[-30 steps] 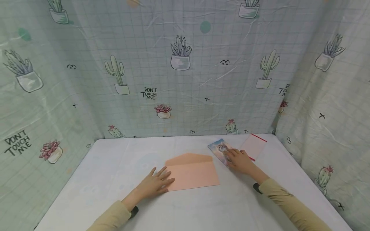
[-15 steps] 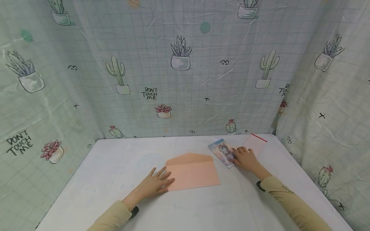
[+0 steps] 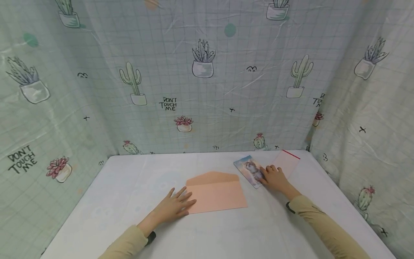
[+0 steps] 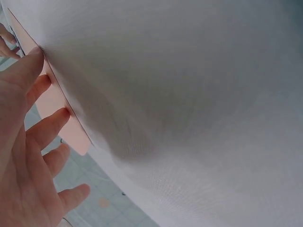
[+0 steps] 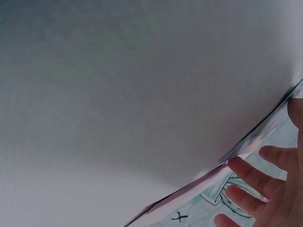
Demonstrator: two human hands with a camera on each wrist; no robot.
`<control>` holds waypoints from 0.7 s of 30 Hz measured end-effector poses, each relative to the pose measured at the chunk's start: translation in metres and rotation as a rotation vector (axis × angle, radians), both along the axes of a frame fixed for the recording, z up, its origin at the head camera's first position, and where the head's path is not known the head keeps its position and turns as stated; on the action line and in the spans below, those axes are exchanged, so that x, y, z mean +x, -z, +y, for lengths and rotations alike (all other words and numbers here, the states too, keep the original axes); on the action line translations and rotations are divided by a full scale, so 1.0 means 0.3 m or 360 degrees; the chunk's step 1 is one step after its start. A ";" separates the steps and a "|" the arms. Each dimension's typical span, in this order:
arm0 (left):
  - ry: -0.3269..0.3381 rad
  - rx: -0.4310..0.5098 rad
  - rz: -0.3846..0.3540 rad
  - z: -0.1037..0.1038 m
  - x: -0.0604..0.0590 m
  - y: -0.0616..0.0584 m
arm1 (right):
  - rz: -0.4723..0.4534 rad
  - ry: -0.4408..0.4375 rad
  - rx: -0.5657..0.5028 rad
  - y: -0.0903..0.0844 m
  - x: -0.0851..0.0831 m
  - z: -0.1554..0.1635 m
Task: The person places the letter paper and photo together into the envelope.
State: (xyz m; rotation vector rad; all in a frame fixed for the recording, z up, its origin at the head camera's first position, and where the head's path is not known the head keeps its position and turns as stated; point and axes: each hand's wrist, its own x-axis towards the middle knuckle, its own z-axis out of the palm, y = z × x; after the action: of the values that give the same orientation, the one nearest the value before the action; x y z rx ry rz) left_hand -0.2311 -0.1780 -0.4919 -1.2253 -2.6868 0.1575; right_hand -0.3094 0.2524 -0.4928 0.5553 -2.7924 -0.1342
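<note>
A peach-coloured envelope (image 3: 220, 196) lies flat on the white table (image 3: 213, 237), its flap unfolded toward the back. My left hand (image 3: 171, 207) rests with spread fingers on its left end; the left wrist view shows the fingertips along the envelope (image 4: 57, 99). To the right lies a picture card (image 3: 248, 167) with a kitten on it. My right hand (image 3: 277, 180) touches the card's right side, thumb by the near corner and fingers along the edge. In the right wrist view the card (image 5: 265, 132) appears edge-on, with thumb and index fingertip at it.
Beyond the right hand, near the back right corner, lies a thin pinkish see-through sheet (image 3: 288, 162) with a red edge, partly covered by the hand. A cactus-print curtain (image 3: 226, 90) stands at the back and sides of the table.
My right hand has slid right, from on top of the kitten card to its right edge, uncovering more of the picture and covering part of the see-through sheet. My left hand has stayed put.
</note>
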 end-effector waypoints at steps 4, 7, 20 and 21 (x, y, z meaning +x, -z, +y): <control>0.0020 0.0038 0.0023 -0.002 -0.002 0.005 | 0.0032 -0.0002 0.0033 0.003 -0.006 -0.006; 0.0025 0.0042 0.0022 -0.002 -0.003 0.005 | 0.0020 0.0013 0.0043 0.009 -0.011 -0.011; -0.0032 -0.0018 -0.0016 0.003 -0.001 0.002 | 0.0005 0.0042 0.0069 0.008 -0.017 -0.018; -0.0032 -0.0015 -0.0017 0.003 0.000 0.001 | 0.0010 0.0037 0.0062 0.010 -0.018 -0.017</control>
State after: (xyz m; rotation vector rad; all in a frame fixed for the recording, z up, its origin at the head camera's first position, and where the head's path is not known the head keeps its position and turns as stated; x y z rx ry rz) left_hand -0.2311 -0.1771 -0.4923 -1.2058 -2.7111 0.1669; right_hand -0.3146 0.2472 -0.4957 0.5312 -2.7962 -0.1956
